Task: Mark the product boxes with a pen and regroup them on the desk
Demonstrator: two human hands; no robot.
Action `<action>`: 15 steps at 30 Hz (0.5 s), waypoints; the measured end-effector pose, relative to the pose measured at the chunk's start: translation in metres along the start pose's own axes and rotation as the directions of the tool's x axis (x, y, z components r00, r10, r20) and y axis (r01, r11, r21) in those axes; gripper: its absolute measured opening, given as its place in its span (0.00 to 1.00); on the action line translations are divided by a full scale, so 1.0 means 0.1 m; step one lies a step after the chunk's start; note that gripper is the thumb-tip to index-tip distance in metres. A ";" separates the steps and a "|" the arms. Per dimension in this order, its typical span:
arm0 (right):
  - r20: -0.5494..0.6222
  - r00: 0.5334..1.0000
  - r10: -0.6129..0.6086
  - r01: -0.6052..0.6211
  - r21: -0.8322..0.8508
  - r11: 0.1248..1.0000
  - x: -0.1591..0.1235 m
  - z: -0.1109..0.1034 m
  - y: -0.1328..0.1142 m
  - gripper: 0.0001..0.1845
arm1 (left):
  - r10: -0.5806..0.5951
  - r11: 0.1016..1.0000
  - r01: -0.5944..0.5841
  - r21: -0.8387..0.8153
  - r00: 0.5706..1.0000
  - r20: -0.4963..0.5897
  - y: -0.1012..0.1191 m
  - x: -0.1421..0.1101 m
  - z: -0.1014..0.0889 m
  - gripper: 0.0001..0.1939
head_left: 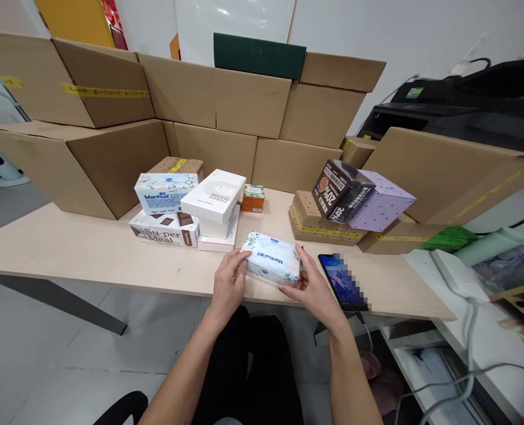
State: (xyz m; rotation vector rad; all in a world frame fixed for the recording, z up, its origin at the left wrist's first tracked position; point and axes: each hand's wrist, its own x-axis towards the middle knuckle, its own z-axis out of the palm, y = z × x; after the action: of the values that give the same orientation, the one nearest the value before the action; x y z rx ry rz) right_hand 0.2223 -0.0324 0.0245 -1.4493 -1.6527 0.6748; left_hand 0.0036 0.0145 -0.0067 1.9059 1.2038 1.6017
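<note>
A white and pale-blue Manhua tissue pack [271, 260] is between my two hands near the table's front edge. My left hand [231, 277] grips its left end, thumb on the upper face. On the opposite end, my right hand [309, 280] has its fingers and thumb around the corner. A second Manhua tissue pack [162, 192] rests on a Su-per Meal box [163, 230] to the left. Beside it, a white power bank box [214, 192] tops a stack of white boxes. A small orange box [253, 199] stands behind.
At right, a dark box [336, 192] and a lilac box [381, 200] lean together on brown cartons [303, 218]. A phone [339, 280] lies by my right hand. Large cardboard boxes [208, 153] wall the back and left. A black printer [456, 106] stands at right.
</note>
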 end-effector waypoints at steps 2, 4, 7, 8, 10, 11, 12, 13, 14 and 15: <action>-0.013 1.000 -0.009 0.009 -0.024 1.000 0.05 0.03 0.01 0.45 | -0.015 1.000 0.015 0.001 1.000 -0.003 -0.02 -0.01 0.00 0.13; -0.027 1.000 0.001 -0.002 -0.022 1.000 0.08 0.05 0.02 0.45 | -0.027 1.000 0.027 -0.003 1.000 0.001 -0.03 -0.02 0.01 0.14; -0.039 0.999 0.024 -0.024 -0.015 1.000 0.09 0.06 0.03 0.43 | -0.033 0.999 0.034 -0.031 0.999 0.015 -0.04 -0.03 0.01 0.15; -0.054 0.998 0.030 -0.031 -0.011 0.999 0.09 0.07 0.03 0.41 | -0.039 0.998 0.040 -0.045 0.999 0.016 -0.04 -0.03 0.01 0.16; -0.108 0.993 0.039 -0.037 0.015 0.999 0.11 0.10 0.02 0.37 | -0.058 0.996 0.058 -0.066 0.998 0.009 -0.05 -0.04 0.01 0.18; -0.152 0.987 0.042 -0.038 0.031 0.999 0.13 0.11 0.01 0.36 | -0.069 0.995 0.069 -0.069 0.998 -0.001 -0.05 -0.05 0.01 0.19; -0.210 0.977 0.048 -0.040 0.040 0.998 0.15 0.13 0.00 0.36 | -0.080 0.995 0.079 -0.067 0.997 -0.013 -0.05 -0.05 0.01 0.20; -0.276 0.959 0.056 -0.048 0.037 0.998 0.19 0.14 -0.01 0.37 | -0.089 0.994 0.087 -0.061 0.996 -0.022 -0.05 -0.06 0.01 0.21; -0.345 0.936 0.064 -0.061 0.020 0.998 0.24 0.16 -0.02 0.38 | -0.094 0.994 0.093 -0.051 0.995 -0.026 -0.05 -0.07 0.01 0.21; -0.411 0.909 0.070 -0.080 -0.007 0.997 0.30 0.17 -0.03 0.39 | -0.096 0.995 0.095 -0.040 0.995 -0.025 -0.05 -0.07 0.01 0.21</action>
State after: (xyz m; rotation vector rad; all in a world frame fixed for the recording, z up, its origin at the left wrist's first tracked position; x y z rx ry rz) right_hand 0.2059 -0.0018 0.0250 -1.5542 -1.2856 0.3567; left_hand 0.0031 0.0122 -0.0154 1.7810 1.2460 1.5931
